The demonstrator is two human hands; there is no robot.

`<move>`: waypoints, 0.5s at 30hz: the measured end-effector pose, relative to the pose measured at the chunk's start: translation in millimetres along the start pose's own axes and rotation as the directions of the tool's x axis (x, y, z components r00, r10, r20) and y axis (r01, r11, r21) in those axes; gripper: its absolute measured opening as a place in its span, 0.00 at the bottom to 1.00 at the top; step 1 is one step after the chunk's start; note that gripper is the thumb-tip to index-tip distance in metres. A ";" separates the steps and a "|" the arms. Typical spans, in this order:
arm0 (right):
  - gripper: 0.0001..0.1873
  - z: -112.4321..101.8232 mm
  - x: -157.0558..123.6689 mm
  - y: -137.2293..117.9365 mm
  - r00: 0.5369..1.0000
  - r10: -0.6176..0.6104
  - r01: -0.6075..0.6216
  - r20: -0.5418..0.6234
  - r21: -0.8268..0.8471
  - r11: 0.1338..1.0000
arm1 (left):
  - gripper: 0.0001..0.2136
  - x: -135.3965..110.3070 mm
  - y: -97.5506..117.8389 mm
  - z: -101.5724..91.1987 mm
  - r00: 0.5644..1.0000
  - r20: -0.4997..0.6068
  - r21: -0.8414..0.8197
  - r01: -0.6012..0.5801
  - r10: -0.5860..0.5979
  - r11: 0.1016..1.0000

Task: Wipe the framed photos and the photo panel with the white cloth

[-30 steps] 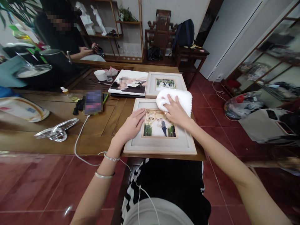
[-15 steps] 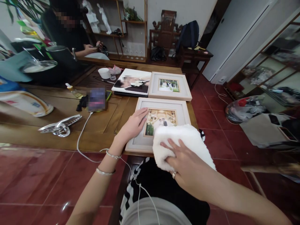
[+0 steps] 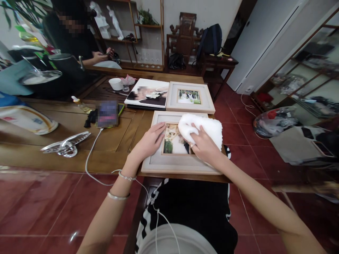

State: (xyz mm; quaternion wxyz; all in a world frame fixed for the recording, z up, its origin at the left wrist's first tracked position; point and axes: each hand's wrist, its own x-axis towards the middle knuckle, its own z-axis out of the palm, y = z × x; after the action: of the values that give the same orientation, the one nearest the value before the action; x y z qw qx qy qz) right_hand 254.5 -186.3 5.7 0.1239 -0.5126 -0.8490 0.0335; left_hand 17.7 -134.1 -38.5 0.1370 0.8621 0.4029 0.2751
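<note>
A pale wooden picture frame (image 3: 169, 165) lies flat at the table's near edge, a wedding photo (image 3: 172, 143) inside its wide mat. Flat on the left part of this frame rests my left hand (image 3: 149, 143), fingers stretched together and nothing in them. My right hand (image 3: 205, 145) presses a folded white fluffy cloth (image 3: 210, 125) onto the frame's upper right, its fingers sunk into the pile. The cloth and hand cover the right part of the photo and the frame's right corner. Just behind lie a second framed photo (image 3: 172, 104) and a white-covered photo panel (image 3: 135, 93).
On the wooden table (image 3: 129, 141) to the left are a phone (image 3: 107, 113) with a white cable, a silver hair clip (image 3: 67, 144), a dropper bottle (image 3: 82, 106) and a detergent bottle (image 3: 29, 116). A white cup (image 3: 116, 84) stands farther back. Across the table sits another person (image 3: 71, 38).
My right hand has pushed the cloth away from me, from the frame's near right corner to its upper right. My left hand stays on the frame.
</note>
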 end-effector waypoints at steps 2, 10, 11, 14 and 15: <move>0.20 2.9 19.8 12.5 0.999 0.006 -0.007 -0.036 -0.025 1.000 | 0.21 -0.3 -1.4 0.1 1.000 0.002 0.004 -0.005 0.005 1.000; 0.23 3.4 59.4 30.3 0.992 -0.121 0.123 0.037 -0.081 0.989 | 0.21 0.4 -1.7 0.0 1.000 0.004 0.005 -0.003 0.003 1.000; 0.23 2.0 57.5 27.1 0.989 -0.131 0.137 0.070 -0.088 0.987 | 0.21 0.6 -1.5 0.1 1.000 0.001 0.003 -0.001 0.001 1.000; 0.22 -4.6 44.8 12.4 0.974 -0.151 0.168 0.168 -0.087 0.982 | 0.21 0.8 -0.9 0.4 1.000 -0.008 0.002 0.001 -0.001 1.000; 0.22 -7.7 38.5 6.4 0.967 -0.159 0.177 0.198 -0.073 0.982 | 0.21 0.8 -0.7 0.6 1.000 -0.008 0.000 0.000 0.000 1.000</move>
State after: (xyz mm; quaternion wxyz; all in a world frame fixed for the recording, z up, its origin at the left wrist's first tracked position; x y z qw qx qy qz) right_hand 244.9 -150.0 18.7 0.0211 -0.4382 -0.8980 0.0337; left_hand 18.0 -133.0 -39.0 0.1351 0.8610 0.4034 0.2786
